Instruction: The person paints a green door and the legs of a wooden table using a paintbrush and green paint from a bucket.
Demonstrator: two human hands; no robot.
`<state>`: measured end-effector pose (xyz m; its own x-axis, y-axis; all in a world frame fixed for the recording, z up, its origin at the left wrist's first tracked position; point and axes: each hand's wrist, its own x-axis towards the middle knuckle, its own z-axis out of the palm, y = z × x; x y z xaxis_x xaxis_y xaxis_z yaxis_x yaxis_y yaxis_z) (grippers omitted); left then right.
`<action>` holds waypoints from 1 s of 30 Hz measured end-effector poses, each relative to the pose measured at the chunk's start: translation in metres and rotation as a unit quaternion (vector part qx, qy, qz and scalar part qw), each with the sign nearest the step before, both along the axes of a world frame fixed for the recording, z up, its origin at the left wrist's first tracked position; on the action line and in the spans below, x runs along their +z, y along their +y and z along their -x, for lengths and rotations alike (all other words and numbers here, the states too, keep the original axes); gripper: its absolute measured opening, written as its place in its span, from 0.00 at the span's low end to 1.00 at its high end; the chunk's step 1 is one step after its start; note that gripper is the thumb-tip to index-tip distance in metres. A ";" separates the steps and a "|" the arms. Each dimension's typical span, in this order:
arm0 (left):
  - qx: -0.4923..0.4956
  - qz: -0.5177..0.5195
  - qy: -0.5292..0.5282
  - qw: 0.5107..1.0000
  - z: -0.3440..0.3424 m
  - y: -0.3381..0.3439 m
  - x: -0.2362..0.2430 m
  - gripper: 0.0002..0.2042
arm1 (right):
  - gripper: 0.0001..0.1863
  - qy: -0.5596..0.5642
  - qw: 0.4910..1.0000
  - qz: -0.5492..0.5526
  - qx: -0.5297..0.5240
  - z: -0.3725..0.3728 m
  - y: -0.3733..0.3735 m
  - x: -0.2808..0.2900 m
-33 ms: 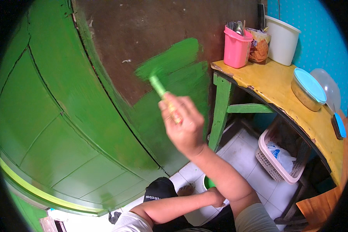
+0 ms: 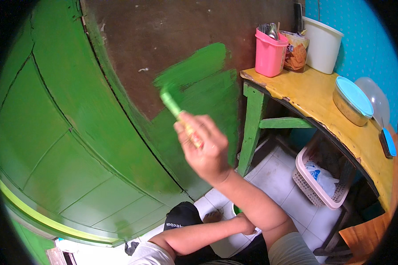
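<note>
My right hand (image 2: 206, 150) is closed around the handle of a paintbrush (image 2: 171, 104), whose tip is against the wooden panel (image 2: 199, 99). Bright green paint covers the panel's lower part and a slanting patch above it; the upper part is bare brown. Beneath my right forearm, my left hand (image 2: 246, 224) grips the rim of a small paint container (image 2: 235, 209) with green inside. That container is largely hidden by my arms, and so are most of the left hand's fingers.
A green-legged table (image 2: 316, 95) with a worn yellow top stands at right. On it are a pink cutlery holder (image 2: 269, 55), a snack packet (image 2: 296, 53), a white bin (image 2: 323, 46) and a blue-lidded tub (image 2: 353, 101). Below sits a pink basket (image 2: 311, 192). Left is a green-painted wall (image 2: 70, 101).
My right hand and the brush have shifted a little to the left and slightly down along the panel. My left hand has stayed in place.
</note>
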<state>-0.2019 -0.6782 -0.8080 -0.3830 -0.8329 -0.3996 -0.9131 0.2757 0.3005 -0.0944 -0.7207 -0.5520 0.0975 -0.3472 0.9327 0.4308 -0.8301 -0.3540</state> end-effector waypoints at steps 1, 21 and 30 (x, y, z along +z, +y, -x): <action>0.004 -0.009 -0.017 1.000 -0.003 -0.001 -0.009 0.22 | 0.14 0.001 0.999 0.004 0.033 0.005 0.010 -0.001; 0.113 -0.042 0.094 0.988 -0.042 0.061 0.134 0.25 | 0.10 -0.023 0.996 0.014 -0.090 0.000 -0.052 -0.004; 0.385 0.214 0.254 0.861 -0.058 0.205 0.163 0.15 | 0.07 -0.012 0.985 -0.108 0.136 0.015 -0.017 -0.008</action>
<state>-0.1441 -0.4736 -0.6447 0.3138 -0.9474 0.0637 -0.6554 -0.1676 0.7365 -0.1089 -0.7376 -0.5596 0.1932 -0.5025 0.8427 0.6372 -0.5889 -0.4972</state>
